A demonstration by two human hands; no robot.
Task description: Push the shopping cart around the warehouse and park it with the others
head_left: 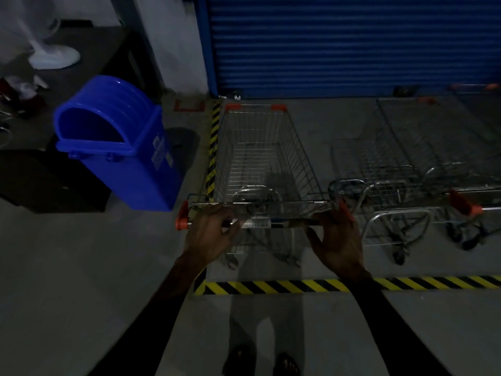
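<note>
A wire shopping cart (260,158) with orange corner caps stands in front of me, inside a bay marked by yellow-black floor tape (271,287). Its nose points at a blue roller shutter. My left hand (208,234) grips the left part of the handle bar (260,223), fingers curled over it. My right hand (336,240) lies on the bar's right end with fingers bent loosely around it. Two other carts (406,169) are parked right beside it on the right.
A blue swing-lid bin (122,147) stands left of the cart beyond a taped line (214,147). A dark box (40,180) sits left of the bin. The blue shutter (352,44) closes off the front. A white fan base (54,57) rests on a table at far left.
</note>
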